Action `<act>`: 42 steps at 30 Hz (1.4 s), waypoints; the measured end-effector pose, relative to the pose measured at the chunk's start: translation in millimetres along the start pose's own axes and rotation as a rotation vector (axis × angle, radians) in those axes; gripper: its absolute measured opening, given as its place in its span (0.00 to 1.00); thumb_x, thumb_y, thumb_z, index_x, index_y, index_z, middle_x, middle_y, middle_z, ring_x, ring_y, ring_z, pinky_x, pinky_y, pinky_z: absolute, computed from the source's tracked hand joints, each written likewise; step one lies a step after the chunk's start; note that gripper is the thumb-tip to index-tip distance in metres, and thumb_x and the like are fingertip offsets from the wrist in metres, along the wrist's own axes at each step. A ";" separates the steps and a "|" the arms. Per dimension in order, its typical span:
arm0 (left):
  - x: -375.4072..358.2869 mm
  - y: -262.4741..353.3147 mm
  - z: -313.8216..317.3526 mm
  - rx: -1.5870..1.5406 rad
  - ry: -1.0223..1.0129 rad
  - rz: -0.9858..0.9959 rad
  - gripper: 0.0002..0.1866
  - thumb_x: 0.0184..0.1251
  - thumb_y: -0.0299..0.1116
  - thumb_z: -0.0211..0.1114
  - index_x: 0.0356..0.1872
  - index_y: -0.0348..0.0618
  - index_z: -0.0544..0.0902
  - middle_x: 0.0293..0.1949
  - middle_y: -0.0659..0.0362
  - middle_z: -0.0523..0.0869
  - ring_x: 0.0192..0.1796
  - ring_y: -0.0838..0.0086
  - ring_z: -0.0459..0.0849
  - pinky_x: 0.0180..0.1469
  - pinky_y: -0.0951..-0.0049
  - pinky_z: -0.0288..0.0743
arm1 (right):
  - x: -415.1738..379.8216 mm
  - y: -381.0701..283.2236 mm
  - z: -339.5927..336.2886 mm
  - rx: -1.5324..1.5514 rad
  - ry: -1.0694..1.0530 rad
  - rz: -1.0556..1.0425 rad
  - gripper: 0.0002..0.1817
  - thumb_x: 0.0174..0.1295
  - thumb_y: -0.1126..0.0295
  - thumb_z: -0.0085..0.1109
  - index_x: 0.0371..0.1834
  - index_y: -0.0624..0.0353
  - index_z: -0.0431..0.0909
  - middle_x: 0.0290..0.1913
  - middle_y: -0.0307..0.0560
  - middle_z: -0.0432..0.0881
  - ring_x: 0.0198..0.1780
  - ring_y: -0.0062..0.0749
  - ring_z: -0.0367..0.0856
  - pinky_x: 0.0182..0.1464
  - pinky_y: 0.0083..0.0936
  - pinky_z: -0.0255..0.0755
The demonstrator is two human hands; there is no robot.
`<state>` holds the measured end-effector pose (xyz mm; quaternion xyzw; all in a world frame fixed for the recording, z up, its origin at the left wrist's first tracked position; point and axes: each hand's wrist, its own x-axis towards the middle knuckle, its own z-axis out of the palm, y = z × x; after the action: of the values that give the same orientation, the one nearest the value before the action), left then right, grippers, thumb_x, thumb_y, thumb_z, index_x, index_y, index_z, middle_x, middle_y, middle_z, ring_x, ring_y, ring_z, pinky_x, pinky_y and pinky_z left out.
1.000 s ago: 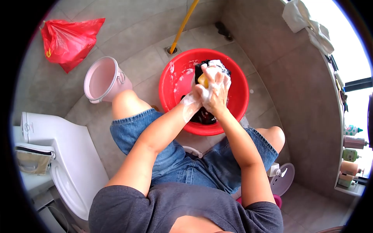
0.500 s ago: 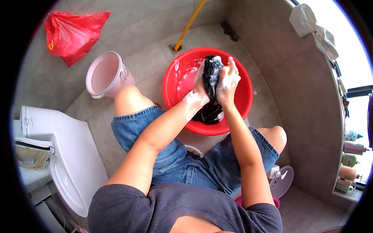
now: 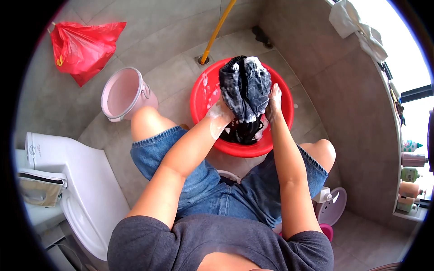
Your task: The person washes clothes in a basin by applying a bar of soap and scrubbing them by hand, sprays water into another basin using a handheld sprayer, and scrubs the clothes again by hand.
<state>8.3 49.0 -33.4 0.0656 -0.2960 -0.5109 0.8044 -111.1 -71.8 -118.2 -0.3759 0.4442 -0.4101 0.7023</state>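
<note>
A soapy black garment (image 3: 246, 88), with white foam streaks along its top and sides, is spread between my two hands over the red basin (image 3: 195, 106). My left hand (image 3: 220, 109), foamy to the wrist, grips its left side; the fingers are mostly hidden behind the cloth. At the right edge of the garment is my right hand (image 3: 274, 103), closed on the cloth with part of its fingers showing. More dark wet cloth (image 3: 244, 134) lies lower in the basin, and suds cling to the basin's inner wall.
A pink bucket (image 3: 151, 97) stands left of the basin, with a red plastic bag (image 3: 86, 49) beyond it. Behind the basin, a yellow pole (image 3: 217, 34) meets a floor drain. The toilet (image 3: 86, 180) is at left; bottles (image 3: 410, 174) line the window ledge at right.
The black garment was bunched in a narrow roll between my hands; now it is opened out wider. My right hand has moved lower and slightly to the right.
</note>
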 end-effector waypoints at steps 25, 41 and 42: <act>-4.0 -14.4 -1.6 1.256 0.148 0.173 0.23 0.73 0.42 0.49 0.65 0.44 0.65 0.61 0.55 0.71 0.66 0.67 0.65 0.71 0.68 0.52 | -31.4 -24.3 43.3 -0.527 -0.273 -0.742 0.28 0.63 0.64 0.51 0.64 0.66 0.63 0.59 0.61 0.70 0.61 0.56 0.68 0.65 0.39 0.60; 11.1 -14.3 -7.4 1.842 -0.107 0.095 0.13 0.67 0.42 0.57 0.47 0.49 0.77 0.47 0.60 0.79 0.54 0.70 0.75 0.59 0.72 0.69 | -38.8 -47.9 32.2 -0.056 -0.099 0.032 0.35 0.68 0.40 0.41 0.67 0.56 0.61 0.54 0.49 0.76 0.56 0.36 0.75 0.58 0.37 0.71; 12.0 -13.3 -4.0 1.888 -0.152 0.138 0.12 0.67 0.42 0.57 0.46 0.50 0.77 0.46 0.60 0.79 0.54 0.70 0.75 0.59 0.72 0.69 | -35.6 -43.7 27.1 0.152 -0.146 0.223 0.36 0.67 0.38 0.42 0.66 0.56 0.61 0.53 0.49 0.77 0.56 0.37 0.76 0.58 0.38 0.71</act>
<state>3.6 31.6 -37.2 0.6376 -0.6416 -0.0147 0.4262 -106.1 -51.6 -59.1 -0.2987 0.3986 -0.3336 0.8004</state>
